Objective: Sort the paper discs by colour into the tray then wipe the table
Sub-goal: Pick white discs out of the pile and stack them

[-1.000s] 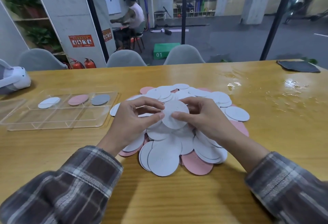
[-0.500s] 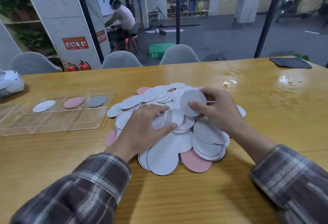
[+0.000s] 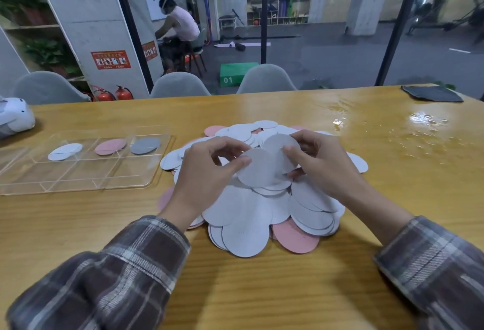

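Observation:
A heap of paper discs (image 3: 251,214), mostly white with a few pink, lies in the middle of the wooden table (image 3: 262,290). Above the heap my left hand (image 3: 207,175) pinches a white disc (image 3: 258,170) at its left edge. My right hand (image 3: 322,164) pinches a second white disc (image 3: 277,146) just behind it. The clear compartment tray (image 3: 78,172) sits to the left, holding a white disc (image 3: 65,151), a pink disc (image 3: 110,146) and a grey disc (image 3: 145,145) in separate back compartments.
A dark grey cloth (image 3: 432,93) lies at the table's far right corner. Wet patches (image 3: 424,120) glisten on the right side of the table. A white headset (image 3: 14,117) rests at the far left. Grey chairs (image 3: 180,85) stand behind the table.
My left hand rose from pressing flat on the heap and now pinches a white disc. My right hand kept hold of its disc, close to the left.

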`<state>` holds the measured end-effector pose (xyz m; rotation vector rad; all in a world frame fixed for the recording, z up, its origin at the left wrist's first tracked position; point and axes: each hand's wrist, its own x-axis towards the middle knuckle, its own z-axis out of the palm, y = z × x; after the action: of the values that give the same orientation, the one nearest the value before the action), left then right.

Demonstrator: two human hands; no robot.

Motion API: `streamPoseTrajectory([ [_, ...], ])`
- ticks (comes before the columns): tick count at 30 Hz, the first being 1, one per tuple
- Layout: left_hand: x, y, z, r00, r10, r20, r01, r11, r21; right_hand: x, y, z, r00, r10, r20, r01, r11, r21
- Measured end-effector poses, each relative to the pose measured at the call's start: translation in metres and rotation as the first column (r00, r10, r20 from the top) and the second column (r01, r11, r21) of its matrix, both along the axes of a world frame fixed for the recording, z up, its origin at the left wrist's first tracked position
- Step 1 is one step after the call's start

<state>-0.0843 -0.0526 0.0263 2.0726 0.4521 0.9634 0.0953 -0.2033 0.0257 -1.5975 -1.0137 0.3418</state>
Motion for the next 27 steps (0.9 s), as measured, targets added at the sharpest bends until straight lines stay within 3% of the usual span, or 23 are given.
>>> streamPoseTrajectory([
  [5,0.000,-0.003,0.001,0.996,-0.044,0.073,0.057,0.982,-0.181,-0.010,0.001,0.003,0.992,0.125,-0.012,-0.125,0.992,0.022],
  [8,0.000,-0.004,0.000,0.998,-0.030,0.061,0.042,0.979,-0.199,-0.016,0.002,0.003,0.977,0.211,-0.044,-0.210,0.977,0.021],
  [13,-0.007,-0.006,0.003,0.999,-0.034,0.017,0.036,0.986,-0.164,-0.021,0.003,0.000,0.979,0.206,0.006,-0.206,0.979,0.002],
  [15,-0.016,0.002,0.010,0.997,-0.048,-0.052,0.044,0.996,-0.078,-0.023,0.005,-0.002,0.982,0.178,0.061,-0.177,0.984,-0.027],
  [18,-0.040,0.023,0.021,0.945,-0.028,-0.326,0.077,0.987,0.140,-0.023,0.005,-0.004,0.979,0.159,0.125,-0.151,0.986,-0.077],
  [20,-0.051,0.031,0.020,0.889,-0.064,-0.453,0.138,0.982,0.131,-0.023,0.006,-0.003,0.978,0.156,0.141,-0.144,0.985,-0.092],
  [27,-0.053,0.030,0.012,0.847,-0.129,-0.516,0.226,0.966,0.129,-0.030,0.010,-0.001,0.969,0.114,0.218,-0.097,0.992,-0.086],
])
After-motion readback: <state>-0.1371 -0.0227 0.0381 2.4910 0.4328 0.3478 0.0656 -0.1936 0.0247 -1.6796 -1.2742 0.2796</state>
